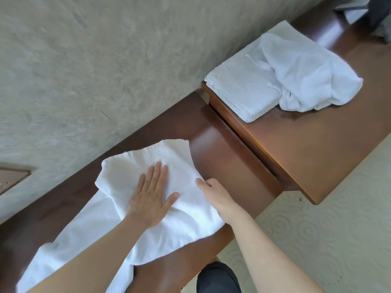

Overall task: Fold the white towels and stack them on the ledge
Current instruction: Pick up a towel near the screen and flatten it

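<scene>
The left hand (151, 197) is laid flat, fingers straight, on the white towel (169, 225) spread over the brown ledge (224, 149). The towel's right edge is pinched by the right hand (213, 194), wrist bent inward.

Soft, even daylight — faint shadows, slight blur, wide-angle tilt at edges

towel (131, 199) on ledge (228, 149), folded stack (243, 87) far right, crumpled towel (313, 75) beside
</scene>
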A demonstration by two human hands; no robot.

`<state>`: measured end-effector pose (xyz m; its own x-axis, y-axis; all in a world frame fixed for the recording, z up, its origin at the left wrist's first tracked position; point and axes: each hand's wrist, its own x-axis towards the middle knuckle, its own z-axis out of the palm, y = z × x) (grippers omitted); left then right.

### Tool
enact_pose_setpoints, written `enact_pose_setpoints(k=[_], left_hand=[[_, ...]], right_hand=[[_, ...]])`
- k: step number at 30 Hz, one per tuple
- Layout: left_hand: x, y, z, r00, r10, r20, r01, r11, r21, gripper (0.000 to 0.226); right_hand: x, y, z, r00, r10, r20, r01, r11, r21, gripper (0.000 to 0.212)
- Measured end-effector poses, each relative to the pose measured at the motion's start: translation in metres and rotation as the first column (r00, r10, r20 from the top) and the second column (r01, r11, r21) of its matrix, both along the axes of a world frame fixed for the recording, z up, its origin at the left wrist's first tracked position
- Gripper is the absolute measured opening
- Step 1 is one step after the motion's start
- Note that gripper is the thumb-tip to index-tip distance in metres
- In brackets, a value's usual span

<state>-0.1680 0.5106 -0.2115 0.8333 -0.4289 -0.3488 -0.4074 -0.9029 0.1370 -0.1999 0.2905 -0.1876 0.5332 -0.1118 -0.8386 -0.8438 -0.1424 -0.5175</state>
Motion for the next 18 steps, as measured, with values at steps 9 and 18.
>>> enact_pose_setpoints(k=[9,18], left_hand=[[-0.006,-0.007,-0.005,0.996,0.077,0.035,-0.076,0.997,-0.024,0.08],[-0.012,-0.007,0.001,0.994,0.112,0.013,-0.106,0.969,-0.223,0.074]], right_hand=[[0.048,0.012,0.003,0.997,-0.044,-0.069,0.071,0.888,0.455,0.042],[0.063,0.006,0.012,0.982,-0.089,-0.165,0.174,0.761,0.625,0.069]])
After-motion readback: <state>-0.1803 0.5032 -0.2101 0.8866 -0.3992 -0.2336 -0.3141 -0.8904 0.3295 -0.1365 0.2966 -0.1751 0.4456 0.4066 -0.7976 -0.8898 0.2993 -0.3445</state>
